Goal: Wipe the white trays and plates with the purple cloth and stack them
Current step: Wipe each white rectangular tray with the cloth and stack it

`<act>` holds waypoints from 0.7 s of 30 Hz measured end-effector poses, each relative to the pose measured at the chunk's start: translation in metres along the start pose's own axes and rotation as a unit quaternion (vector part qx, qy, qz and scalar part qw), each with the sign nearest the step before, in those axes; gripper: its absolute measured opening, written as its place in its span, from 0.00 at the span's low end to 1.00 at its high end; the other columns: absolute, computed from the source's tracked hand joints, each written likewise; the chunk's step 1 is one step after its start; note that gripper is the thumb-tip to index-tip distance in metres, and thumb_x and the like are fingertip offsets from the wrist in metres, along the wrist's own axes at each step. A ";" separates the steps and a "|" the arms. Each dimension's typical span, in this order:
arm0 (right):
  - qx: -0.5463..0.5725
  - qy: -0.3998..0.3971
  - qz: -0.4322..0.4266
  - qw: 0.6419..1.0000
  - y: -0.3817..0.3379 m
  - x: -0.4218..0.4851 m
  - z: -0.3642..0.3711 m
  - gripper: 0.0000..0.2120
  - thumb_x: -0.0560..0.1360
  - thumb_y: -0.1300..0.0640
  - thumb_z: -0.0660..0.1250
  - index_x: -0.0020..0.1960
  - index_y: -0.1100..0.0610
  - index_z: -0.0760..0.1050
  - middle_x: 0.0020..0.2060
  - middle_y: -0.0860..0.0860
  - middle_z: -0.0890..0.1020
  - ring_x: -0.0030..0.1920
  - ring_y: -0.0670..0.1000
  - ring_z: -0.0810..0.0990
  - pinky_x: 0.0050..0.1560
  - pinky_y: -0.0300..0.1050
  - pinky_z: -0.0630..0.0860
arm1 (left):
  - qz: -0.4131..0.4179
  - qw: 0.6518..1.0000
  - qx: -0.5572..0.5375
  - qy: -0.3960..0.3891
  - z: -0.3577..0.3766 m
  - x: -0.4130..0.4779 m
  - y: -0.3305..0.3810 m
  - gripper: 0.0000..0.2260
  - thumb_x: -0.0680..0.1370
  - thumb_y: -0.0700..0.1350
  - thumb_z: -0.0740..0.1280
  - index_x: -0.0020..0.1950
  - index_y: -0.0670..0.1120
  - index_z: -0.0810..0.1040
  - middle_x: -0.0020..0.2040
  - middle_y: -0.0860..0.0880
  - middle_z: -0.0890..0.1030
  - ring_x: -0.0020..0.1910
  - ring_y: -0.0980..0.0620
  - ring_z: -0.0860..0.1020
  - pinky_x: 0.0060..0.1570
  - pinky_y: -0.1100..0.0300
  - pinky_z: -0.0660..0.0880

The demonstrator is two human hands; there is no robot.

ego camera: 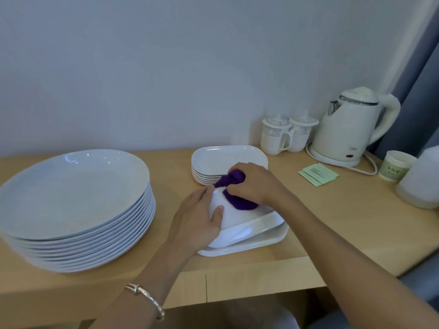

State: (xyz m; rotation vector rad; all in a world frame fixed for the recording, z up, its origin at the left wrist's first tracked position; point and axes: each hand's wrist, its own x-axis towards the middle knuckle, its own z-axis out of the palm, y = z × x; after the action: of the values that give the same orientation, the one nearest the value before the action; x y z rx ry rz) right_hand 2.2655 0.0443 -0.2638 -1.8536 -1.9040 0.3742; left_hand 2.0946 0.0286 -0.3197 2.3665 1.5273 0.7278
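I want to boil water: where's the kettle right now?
In the head view the white kettle stands at the back right of the table, just right of two lidded mugs.

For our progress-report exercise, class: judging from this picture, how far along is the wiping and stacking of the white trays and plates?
Seemingly done: the round plates and the rear trays stand in neat stacks, though wiping cannot be confirmed. In hand: the left hand grips the tilted tray while the right hand rubs it with the purple cloth. Left: stacking it, and probably the tray beneath.
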 end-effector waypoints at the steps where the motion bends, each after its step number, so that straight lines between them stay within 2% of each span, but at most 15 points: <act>1: 0.003 -0.006 -0.010 1.000 0.001 0.000 0.001 0.17 0.69 0.49 0.69 0.58 0.47 0.74 0.51 0.46 0.77 0.50 0.48 0.74 0.49 0.43 0.71 | -0.003 1.000 -0.006 0.002 0.000 0.000 0.000 0.25 0.81 0.52 0.55 0.77 0.49 0.57 0.75 0.54 0.61 0.73 0.56 0.58 0.67 0.65 0.55; 4: 0.066 0.033 0.030 0.997 0.023 -0.012 -0.012 0.13 0.69 0.53 0.70 0.53 0.47 0.76 0.48 0.46 0.78 0.49 0.49 0.77 0.48 0.44 0.73 | -0.010 1.000 -0.010 0.007 0.000 0.000 0.000 0.24 0.81 0.53 0.55 0.77 0.49 0.58 0.75 0.54 0.62 0.73 0.55 0.59 0.67 0.64 0.56; 7: 0.181 0.118 0.073 0.974 0.039 -0.046 -0.015 0.11 0.70 0.56 0.69 0.50 0.45 0.75 0.45 0.42 0.79 0.49 0.47 0.78 0.49 0.42 0.73 | -0.013 1.000 -0.015 0.005 0.001 0.000 0.000 0.24 0.81 0.53 0.55 0.77 0.50 0.58 0.75 0.54 0.62 0.73 0.55 0.59 0.67 0.64 0.57; 9: 0.134 0.170 -0.022 0.976 0.026 -0.070 0.008 0.13 0.68 0.55 0.70 0.52 0.48 0.76 0.47 0.41 0.77 0.52 0.45 0.75 0.52 0.36 0.68 | -0.016 1.000 -0.017 0.000 0.001 0.002 0.000 0.24 0.81 0.52 0.57 0.76 0.50 0.59 0.75 0.54 0.62 0.73 0.55 0.59 0.67 0.63 0.57; 11: 0.082 0.139 -0.141 0.977 0.006 -0.083 0.036 0.20 0.67 0.49 0.69 0.57 0.52 0.77 0.52 0.45 0.78 0.56 0.45 0.72 0.57 0.31 0.63 | -0.016 1.000 -0.024 -0.013 0.001 0.004 -0.002 0.26 0.79 0.48 0.60 0.76 0.50 0.59 0.75 0.54 0.62 0.73 0.55 0.59 0.66 0.63 0.58; 12: 0.067 0.109 -0.158 0.979 0.002 -0.083 0.043 0.23 0.67 0.46 0.68 0.60 0.53 0.77 0.55 0.47 0.78 0.58 0.44 0.71 0.60 0.31 0.62 | -0.016 0.999 -0.032 -0.019 0.001 0.004 -0.003 0.27 0.78 0.46 0.61 0.76 0.50 0.59 0.75 0.54 0.62 0.73 0.55 0.59 0.66 0.63 0.58; 13: 0.056 0.095 -0.155 0.982 0.006 -0.079 0.042 0.24 0.68 0.45 0.68 0.62 0.53 0.76 0.58 0.47 0.78 0.60 0.44 0.70 0.61 0.31 0.61 | -0.017 0.999 -0.039 -0.022 0.001 0.005 -0.004 0.26 0.78 0.47 0.60 0.76 0.51 0.59 0.75 0.55 0.62 0.73 0.56 0.59 0.66 0.63 0.59; 15: 0.046 0.136 -0.103 0.984 0.026 -0.066 0.026 0.22 0.69 0.49 0.71 0.62 0.50 0.75 0.58 0.45 0.76 0.61 0.44 0.71 0.60 0.33 0.63 | -0.018 0.999 -0.043 -0.023 0.001 0.005 -0.007 0.24 0.80 0.50 0.58 0.76 0.51 0.59 0.74 0.56 0.61 0.73 0.56 0.60 0.66 0.62 0.60; 18: 0.120 0.174 0.023 0.977 0.058 -0.060 0.001 0.15 0.68 0.52 0.70 0.52 0.39 0.73 0.53 0.42 0.76 0.55 0.46 0.74 0.56 0.43 0.72 | -0.013 0.998 -0.046 -0.029 0.003 0.006 -0.008 0.23 0.81 0.51 0.56 0.76 0.51 0.59 0.74 0.56 0.62 0.72 0.56 0.60 0.67 0.61 0.60; 19: 0.133 0.183 0.044 0.973 0.057 -0.062 0.003 0.14 0.68 0.51 0.69 0.52 0.39 0.73 0.52 0.42 0.77 0.54 0.46 0.75 0.55 0.44 0.73 | -0.012 0.998 -0.047 -0.031 0.003 0.007 -0.008 0.23 0.81 0.51 0.56 0.76 0.51 0.59 0.74 0.56 0.62 0.72 0.56 0.60 0.68 0.60 0.60; 21: 0.088 0.197 -0.006 0.976 0.043 -0.072 0.019 0.18 0.68 0.49 0.68 0.57 0.45 0.75 0.54 0.45 0.77 0.56 0.45 0.73 0.57 0.38 0.68 | -0.007 0.998 -0.049 -0.032 0.003 0.007 -0.009 0.23 0.81 0.50 0.56 0.76 0.50 0.60 0.74 0.55 0.62 0.73 0.56 0.60 0.68 0.60 0.60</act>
State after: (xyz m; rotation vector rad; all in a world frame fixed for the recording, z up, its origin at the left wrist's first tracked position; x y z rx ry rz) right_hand 2.2925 -0.0221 -0.3106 -1.6540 -1.5615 0.1506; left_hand 2.0912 0.0390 -0.3239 2.2833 1.4478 0.6988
